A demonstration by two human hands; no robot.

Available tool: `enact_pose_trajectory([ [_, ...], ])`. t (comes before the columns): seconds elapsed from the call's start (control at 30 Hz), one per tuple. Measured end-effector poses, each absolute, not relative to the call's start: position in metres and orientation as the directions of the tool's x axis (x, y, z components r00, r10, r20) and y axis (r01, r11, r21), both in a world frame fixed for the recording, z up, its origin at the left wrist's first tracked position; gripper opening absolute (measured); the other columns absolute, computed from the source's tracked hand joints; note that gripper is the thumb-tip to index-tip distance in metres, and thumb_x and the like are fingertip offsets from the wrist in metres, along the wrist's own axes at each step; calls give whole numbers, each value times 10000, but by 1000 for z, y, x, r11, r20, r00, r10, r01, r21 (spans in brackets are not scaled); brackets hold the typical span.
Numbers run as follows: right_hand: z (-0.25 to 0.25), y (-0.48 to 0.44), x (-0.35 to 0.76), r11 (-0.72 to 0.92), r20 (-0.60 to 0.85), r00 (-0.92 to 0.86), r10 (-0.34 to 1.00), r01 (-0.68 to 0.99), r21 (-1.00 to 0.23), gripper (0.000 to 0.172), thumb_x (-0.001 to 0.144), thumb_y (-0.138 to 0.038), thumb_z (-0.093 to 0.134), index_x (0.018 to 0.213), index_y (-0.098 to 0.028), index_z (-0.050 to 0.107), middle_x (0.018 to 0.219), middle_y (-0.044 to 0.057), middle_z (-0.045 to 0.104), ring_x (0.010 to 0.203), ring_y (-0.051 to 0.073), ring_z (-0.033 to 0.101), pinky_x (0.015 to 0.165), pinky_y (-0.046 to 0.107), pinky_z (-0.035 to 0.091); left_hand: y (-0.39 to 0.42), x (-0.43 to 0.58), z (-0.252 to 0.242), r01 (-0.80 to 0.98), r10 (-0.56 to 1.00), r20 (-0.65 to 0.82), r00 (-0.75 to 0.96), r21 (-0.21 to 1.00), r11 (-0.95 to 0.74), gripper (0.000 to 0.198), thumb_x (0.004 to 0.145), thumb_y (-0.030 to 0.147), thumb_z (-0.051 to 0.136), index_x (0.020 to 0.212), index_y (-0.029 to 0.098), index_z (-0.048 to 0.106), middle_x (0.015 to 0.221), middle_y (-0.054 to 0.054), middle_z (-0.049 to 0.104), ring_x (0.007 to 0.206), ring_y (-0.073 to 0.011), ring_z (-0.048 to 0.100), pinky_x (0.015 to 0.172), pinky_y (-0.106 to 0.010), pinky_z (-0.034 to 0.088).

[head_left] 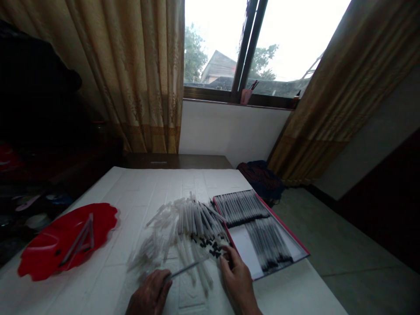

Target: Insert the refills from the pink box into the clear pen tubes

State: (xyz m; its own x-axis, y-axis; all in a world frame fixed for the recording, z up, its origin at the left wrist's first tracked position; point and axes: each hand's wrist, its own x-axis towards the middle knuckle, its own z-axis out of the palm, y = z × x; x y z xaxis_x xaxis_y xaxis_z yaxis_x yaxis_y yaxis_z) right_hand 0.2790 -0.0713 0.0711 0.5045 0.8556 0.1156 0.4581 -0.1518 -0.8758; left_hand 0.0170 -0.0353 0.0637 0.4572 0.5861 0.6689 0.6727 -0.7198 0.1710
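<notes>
My left hand (151,292) is closed around one end of a thin grey tube (189,267), which points to the right across the table. My right hand (236,276) is bent at the small black caps (215,247), with thumb and fingertips close together; what they pinch, if anything, is too small to make out. Beyond my hands lies a loose pile of clear and greyish plastic tubes (192,218), blurred at its left. To the right, a shallow red-edged box (246,251) holds two rows of slim tubes with black ends (243,208).
A red scalloped plate (101,214) with a few tubes and a black cap sits at the left of the white table (144,181). Dark cloth (262,175) lies past the far right corner. Curtains (151,74) and a window stand behind.
</notes>
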Motion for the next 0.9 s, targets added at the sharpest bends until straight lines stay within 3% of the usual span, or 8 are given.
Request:
enact_pose_trajectory([
  [0.17,74,-76,274,-23,180,449,875,410,-912,291,795,-377,554,879,-180,751,902,111,760,842,258,703,749,311,548,-36,16,62,677,590,665,458,169,-716,325,991,447,302,1020,241,552,850,8,751,774,-116,736,728,-163,574],
  [0.37,85,-74,257,-24,12,379,925,90,-996,394,754,-519,650,869,-155,747,721,76,729,496,164,613,479,261,509,-35,15,61,665,585,657,475,168,-728,320,989,445,313,1045,247,558,871,3,753,798,-119,736,753,-165,570],
  [0.57,94,-70,257,-17,-46,423,905,-72,-997,397,652,-554,742,699,-162,701,585,9,647,468,125,548,448,226,448,-35,16,62,662,601,661,449,206,-721,302,979,449,348,1030,254,573,875,2,758,801,-131,738,751,-178,577],
  [0.77,115,-67,291,7,-102,565,819,-188,-982,452,613,-575,754,782,-173,635,561,2,674,398,102,499,388,205,378,-33,17,65,659,669,654,354,333,-674,294,978,463,344,1042,260,547,849,11,754,751,-120,741,675,-157,580],
  [0.9,129,-59,307,51,-95,636,766,-208,-977,409,618,-528,760,785,-187,607,633,17,712,462,124,568,398,199,398,-32,16,63,669,708,645,286,394,-630,289,963,493,368,1033,275,544,819,26,756,696,-126,742,636,-161,582],
])
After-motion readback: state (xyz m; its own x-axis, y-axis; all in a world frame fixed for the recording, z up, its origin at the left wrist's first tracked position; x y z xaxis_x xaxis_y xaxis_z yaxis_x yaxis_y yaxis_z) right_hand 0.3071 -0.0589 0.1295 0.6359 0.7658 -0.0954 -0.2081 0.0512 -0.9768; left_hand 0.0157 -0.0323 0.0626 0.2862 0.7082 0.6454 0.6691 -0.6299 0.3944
